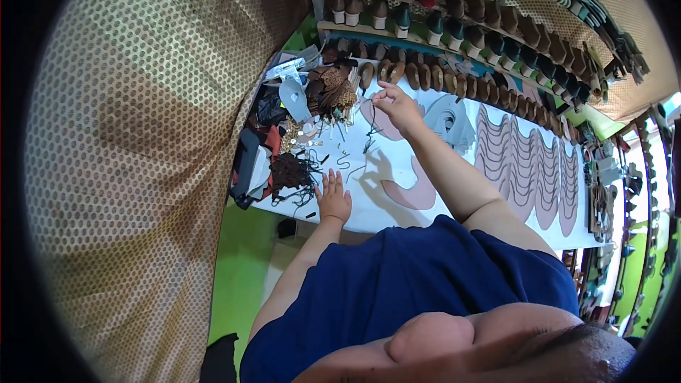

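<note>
My right hand [399,108] is raised over the white table [362,202], its thumb and forefinger pinched together. From that pinch a thin dark strip [372,122] seems to hang, too fine to make out fully. My left hand [333,198] lies flat near the table's front edge, fingers spread and holding nothing. Just left of it is a heap of dark brown thin straps [289,171]. A few loose cords [343,162] lie beyond its fingertips. Beneath my right forearm sits a curved pinkish-brown cut piece [411,195], and another pinkish piece [386,126] lies farther back.
Rows of overlapping pinkish curved pieces [521,170] cover the table's right side, beside grey-blue pieces [450,124]. Leopard-patterned pieces [333,89] are piled at the back left. Shoes line the shelves [425,39] behind. A patterned curtain [156,135] hangs at left.
</note>
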A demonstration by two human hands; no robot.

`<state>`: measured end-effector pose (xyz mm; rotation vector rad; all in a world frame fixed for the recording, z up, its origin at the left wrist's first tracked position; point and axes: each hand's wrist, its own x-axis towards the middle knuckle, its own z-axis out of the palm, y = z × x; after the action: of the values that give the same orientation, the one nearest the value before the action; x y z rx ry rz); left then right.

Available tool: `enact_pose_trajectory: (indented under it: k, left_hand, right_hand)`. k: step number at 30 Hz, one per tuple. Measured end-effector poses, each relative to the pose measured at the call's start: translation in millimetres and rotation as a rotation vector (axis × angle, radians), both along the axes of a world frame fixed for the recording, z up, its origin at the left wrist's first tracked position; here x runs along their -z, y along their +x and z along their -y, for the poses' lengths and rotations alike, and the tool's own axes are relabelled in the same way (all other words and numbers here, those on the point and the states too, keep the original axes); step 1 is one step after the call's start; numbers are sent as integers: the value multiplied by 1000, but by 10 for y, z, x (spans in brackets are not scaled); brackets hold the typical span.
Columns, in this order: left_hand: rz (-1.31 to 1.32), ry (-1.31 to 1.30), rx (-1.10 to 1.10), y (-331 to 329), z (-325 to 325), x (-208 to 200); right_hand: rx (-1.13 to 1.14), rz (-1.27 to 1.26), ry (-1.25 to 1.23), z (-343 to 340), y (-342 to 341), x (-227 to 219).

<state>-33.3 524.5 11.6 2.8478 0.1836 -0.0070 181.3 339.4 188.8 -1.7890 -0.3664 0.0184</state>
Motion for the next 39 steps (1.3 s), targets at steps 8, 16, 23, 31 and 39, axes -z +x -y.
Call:
enact_pose_trajectory:
  k: [8, 16, 23, 31, 39]
  left_hand:
    - [18, 49, -9, -36, 22, -2]
    - [9, 47, 17, -93, 80, -96]
    - [3, 25, 60, -63, 536, -81]
    - [-109, -22, 254, 131, 849, -113]
    - [-84, -13, 236, 174, 838, -6]
  right_hand:
    - [158, 230, -70, 212, -40, -239]
    - [209, 89, -75, 1206, -337, -206]
    - [255, 216, -246, 1706, -805, 357]
    - [-88, 277, -530, 1081, -1189, 1756]
    - [-81, 188, -554, 772, -1228, 1759]
